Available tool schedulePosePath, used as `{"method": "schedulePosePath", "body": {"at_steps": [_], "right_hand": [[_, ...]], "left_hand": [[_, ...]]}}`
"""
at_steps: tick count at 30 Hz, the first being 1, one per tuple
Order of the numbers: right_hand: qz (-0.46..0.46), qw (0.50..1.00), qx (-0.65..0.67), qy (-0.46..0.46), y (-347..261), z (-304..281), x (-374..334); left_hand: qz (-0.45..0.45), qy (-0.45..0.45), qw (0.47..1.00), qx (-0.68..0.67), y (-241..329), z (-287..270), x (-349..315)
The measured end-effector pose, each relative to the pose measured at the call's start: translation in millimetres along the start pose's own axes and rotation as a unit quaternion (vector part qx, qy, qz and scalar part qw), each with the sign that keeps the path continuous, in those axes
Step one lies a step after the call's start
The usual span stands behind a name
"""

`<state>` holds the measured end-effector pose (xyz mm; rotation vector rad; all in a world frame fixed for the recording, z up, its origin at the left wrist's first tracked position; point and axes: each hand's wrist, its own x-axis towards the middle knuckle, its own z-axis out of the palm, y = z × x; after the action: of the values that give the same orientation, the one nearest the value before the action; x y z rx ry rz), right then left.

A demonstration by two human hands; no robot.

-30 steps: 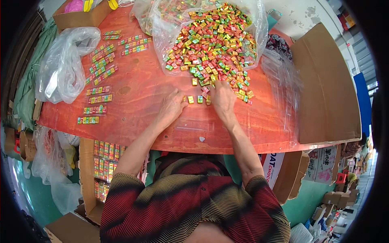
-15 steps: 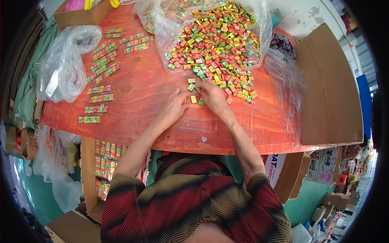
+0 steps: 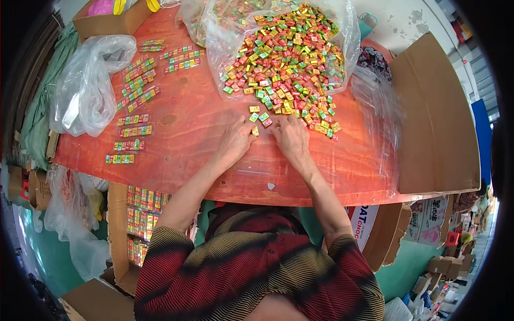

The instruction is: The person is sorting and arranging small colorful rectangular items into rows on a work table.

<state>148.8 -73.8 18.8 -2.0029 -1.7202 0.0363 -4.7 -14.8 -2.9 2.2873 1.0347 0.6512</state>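
Observation:
On the red wooden table my left hand (image 3: 235, 141) is closed, with a small yellow packet (image 3: 255, 130) at its fingertips. My right hand (image 3: 293, 140) rests just across from it, its fingers bent down at the near edge of a heap of small packets (image 3: 292, 64). Whatever those fingers hold is hidden. Between the hands and the heap lie a few loose packets, among them a red packet (image 3: 266, 123) and a green one (image 3: 254, 116). The heap spills from a large clear plastic bag (image 3: 214, 59) and mixes red, yellow and green pieces.
Short rows of packets (image 3: 135, 130) lie at the left of the table (image 3: 193, 112), beside a crumpled clear bag (image 3: 80, 91). A tall cardboard panel (image 3: 436, 117) stands at the right. Below the table's left edge, an open carton (image 3: 119, 230) holds many packet rows.
My right hand has drawn slightly right and down, away from the left. The loose packets between my hands have shifted, and a red one now shows there.

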Motion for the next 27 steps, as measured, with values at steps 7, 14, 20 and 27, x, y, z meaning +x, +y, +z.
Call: {"method": "schedulePosePath", "body": {"at_steps": [7, 14, 20, 27], "right_hand": [[-0.056, 0.998, -0.006, 0.031, -9, 21, 1], [0.003, 0.998, 0.059, 0.017, 32, -26, -6], [-0.122, 0.992, -0.006, -0.025, 27, -15, -13], [-0.093, 0.995, -0.015, -0.020, 26, -2, -20]], "left_hand": [[-0.028, -0.037, 0.999, -0.012, 1, -4, 2], [-0.014, -0.072, 0.997, -0.025, 10, -16, -1], [0.037, -0.077, 0.995, -0.046, 4, 3, 4], [0.010, -0.066, 0.998, -0.002, 21, 11, 2]]}}
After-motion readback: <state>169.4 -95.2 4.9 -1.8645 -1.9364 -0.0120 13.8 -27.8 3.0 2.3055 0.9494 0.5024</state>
